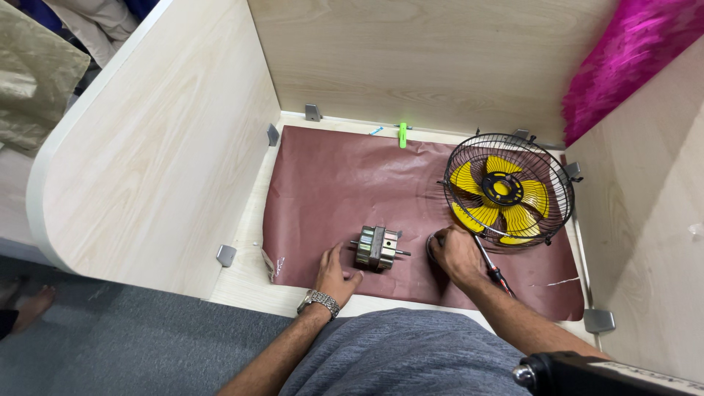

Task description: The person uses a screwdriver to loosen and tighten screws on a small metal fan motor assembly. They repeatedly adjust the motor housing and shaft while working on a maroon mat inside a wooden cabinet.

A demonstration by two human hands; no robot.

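Wood panels [169, 139] wall in the whole work spot on three sides, so both hands sit down inside a kind of open box. Under them is a big brown sheet [345, 191] spread flat, running out well ahead of the fingers and off to both sides.

Next biggest is the fan [508, 191], black wire cage with yellow blades, lying just ahead and to the outside of the right hand [455, 255], its rim pretty much touching the knuckles. That hand is curled over something small and round on the sheet, can't make out what, and a screwdriver [493, 270] with a red and black handle lies along the outside of that hand and wrist; can't tell if the fingers actually grip it.

Small metal motor [378, 248] with a shaft poking out each end sits between the two hands, just ahead of the left hand [335, 275]. That one lies flat and open on the sheet, fingers spread, holding nothing, tips right beside the motor. Silver watch [320, 301] on that wrist.

Tiny green clip [402, 134] far ahead by the back panel.
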